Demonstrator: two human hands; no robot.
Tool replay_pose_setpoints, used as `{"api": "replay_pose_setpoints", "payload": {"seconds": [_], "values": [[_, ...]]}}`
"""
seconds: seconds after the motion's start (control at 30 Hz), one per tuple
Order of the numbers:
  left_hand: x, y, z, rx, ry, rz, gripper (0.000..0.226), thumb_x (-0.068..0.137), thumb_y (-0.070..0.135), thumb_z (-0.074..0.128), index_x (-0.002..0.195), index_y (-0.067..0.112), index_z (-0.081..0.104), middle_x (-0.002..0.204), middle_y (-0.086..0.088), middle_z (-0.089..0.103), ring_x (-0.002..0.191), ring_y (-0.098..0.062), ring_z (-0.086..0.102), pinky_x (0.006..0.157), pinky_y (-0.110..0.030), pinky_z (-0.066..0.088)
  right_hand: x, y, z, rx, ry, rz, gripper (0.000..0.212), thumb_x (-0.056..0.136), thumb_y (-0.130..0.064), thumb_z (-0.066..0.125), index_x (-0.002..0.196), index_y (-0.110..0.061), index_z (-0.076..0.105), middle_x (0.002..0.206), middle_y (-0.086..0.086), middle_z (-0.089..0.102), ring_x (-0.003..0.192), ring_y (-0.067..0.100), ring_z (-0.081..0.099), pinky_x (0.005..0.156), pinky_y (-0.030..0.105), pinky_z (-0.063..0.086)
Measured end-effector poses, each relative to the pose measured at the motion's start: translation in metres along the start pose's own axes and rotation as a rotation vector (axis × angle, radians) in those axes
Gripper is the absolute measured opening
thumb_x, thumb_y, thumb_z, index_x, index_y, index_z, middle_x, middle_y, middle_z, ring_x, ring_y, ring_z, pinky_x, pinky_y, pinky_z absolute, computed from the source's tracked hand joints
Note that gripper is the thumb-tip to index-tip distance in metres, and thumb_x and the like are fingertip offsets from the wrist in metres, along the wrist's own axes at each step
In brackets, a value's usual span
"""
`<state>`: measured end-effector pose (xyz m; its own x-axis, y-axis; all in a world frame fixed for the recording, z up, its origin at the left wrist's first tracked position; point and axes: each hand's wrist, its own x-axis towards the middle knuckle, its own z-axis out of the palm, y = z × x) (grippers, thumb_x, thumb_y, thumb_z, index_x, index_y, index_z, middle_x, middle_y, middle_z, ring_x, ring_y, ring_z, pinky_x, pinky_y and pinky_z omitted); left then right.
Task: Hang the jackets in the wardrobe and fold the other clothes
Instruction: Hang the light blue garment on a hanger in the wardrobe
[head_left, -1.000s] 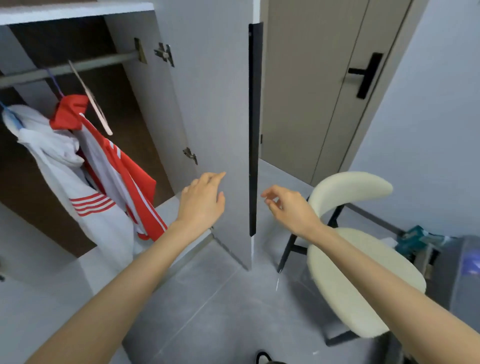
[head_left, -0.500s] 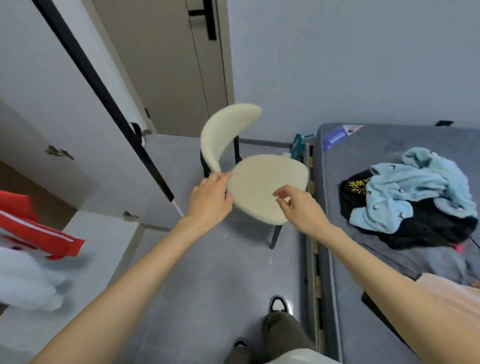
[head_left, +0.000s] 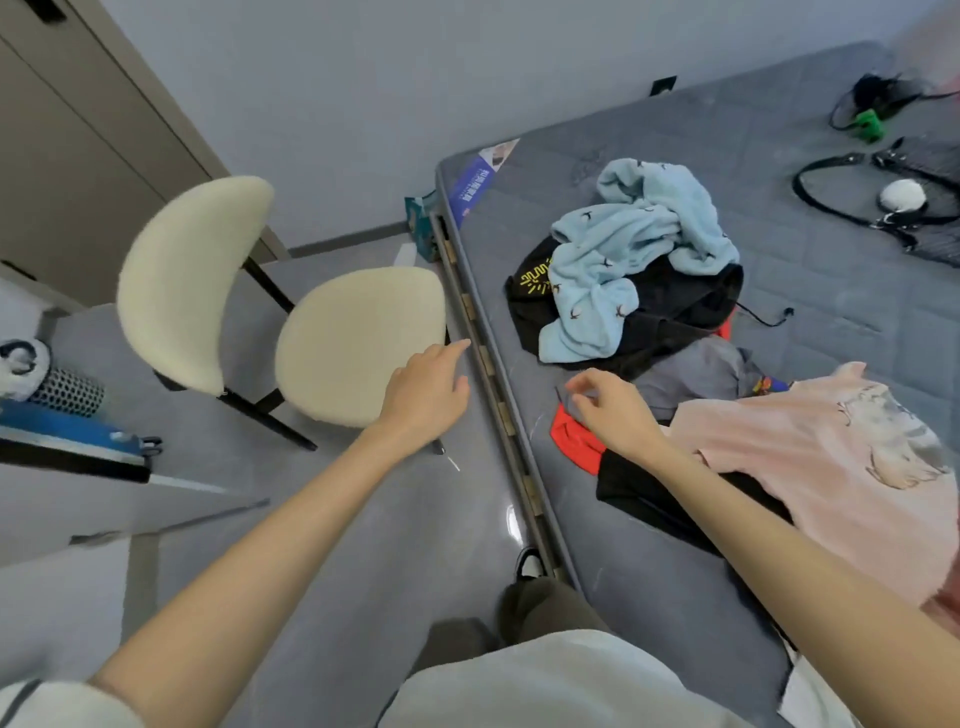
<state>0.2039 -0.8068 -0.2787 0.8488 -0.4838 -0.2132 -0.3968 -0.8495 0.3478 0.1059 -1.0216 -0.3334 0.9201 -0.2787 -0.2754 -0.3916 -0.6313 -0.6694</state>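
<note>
Grey mattress (head_left: 649, 597) fills the right side, its frame edge running diagonally from the far corner down to the person's shoe (head_left: 527, 564). Cream chair (head_left: 358, 343) stands just beside that edge, with only a narrow strip of floor (head_left: 311, 519) between them. There is more open floor near the person's legs. Bare mattress shows in front of and beyond the clothes.

Left hand (head_left: 426, 395) hangs over the gap between chair and bed, fingers relaxed, forefinger out, holding nothing. Right hand (head_left: 613, 410) is over the near end of the clothes pile above a red garment (head_left: 574, 441), fingers bent, thumb close to forefinger. Cannot tell if it pinches the cloth or only hovers.

Clothes all lie on the bed. Light blue garment (head_left: 634, 244) is crumpled on top of a black garment (head_left: 535, 280), with a grey garment (head_left: 696, 374) below them. Pink shirt (head_left: 831, 467) is spread flat near the right arm, over another dark piece (head_left: 654, 499).

Writing:
- Blue label (head_left: 470, 189) at the mattress corner has white characters, too small to read.
- Yellow print on the black garment is not legible.
- Pink shirt carries a grey graphic.

Black straps (head_left: 883, 208) lie well apart at the far side.
</note>
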Motion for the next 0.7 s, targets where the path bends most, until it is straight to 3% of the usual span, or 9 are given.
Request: {"api": "replay_pose_setpoints", "payload": {"seconds": [0.13,0.53,0.63,0.7], "values": [[0.049,0.023,0.029,-0.053,-0.055,0.032,0.053,0.095,0.02,0.044,0.147,0.019,0.033,0.137,-0.01,0.048,0.124,-0.028,0.046,0.098,-0.039,0.039,0.027,0.042,-0.017,0.011,0.03,0.132,0.03,0.093,-0.011,0.05,0.121,-0.008,0.057,0.125,0.012,0.056,0.119,0.026,0.05,0.096,0.032,0.037],[0.211,0.01,0.105,-0.285,-0.269,-0.061,0.056,0.098,0.018,0.044,0.15,0.016,0.024,0.149,-0.013,0.034,0.135,-0.025,0.036,0.106,-0.033,0.03,0.179,0.109,-0.013,0.073,0.049,0.401,0.04,0.092,-0.014,0.053,0.132,-0.011,0.046,0.136,0.017,0.044,0.113,0.033,0.052,0.089,0.032,0.039],[0.265,0.001,0.122,-0.292,-0.374,-0.064,0.058,0.098,0.018,0.043,0.151,0.017,0.02,0.152,-0.014,0.03,0.136,-0.028,0.035,0.109,-0.035,0.029,0.229,0.117,-0.004,0.116,0.045,0.441,0.045,0.092,-0.013,0.053,0.136,-0.011,0.042,0.142,0.016,0.038,0.122,0.033,0.047,0.096,0.035,0.038],[0.302,-0.004,0.133,-0.29,-0.415,-0.06,0.059,0.098,0.019,0.042,0.152,0.019,0.019,0.151,-0.014,0.031,0.128,-0.032,0.044,0.107,-0.038,0.034,0.263,0.121,0.001,0.164,0.063,0.475,0.049,0.093,-0.013,0.054,0.139,-0.011,0.038,0.146,0.014,0.034,0.126,0.031,0.044,0.099,0.037,0.038]]}}
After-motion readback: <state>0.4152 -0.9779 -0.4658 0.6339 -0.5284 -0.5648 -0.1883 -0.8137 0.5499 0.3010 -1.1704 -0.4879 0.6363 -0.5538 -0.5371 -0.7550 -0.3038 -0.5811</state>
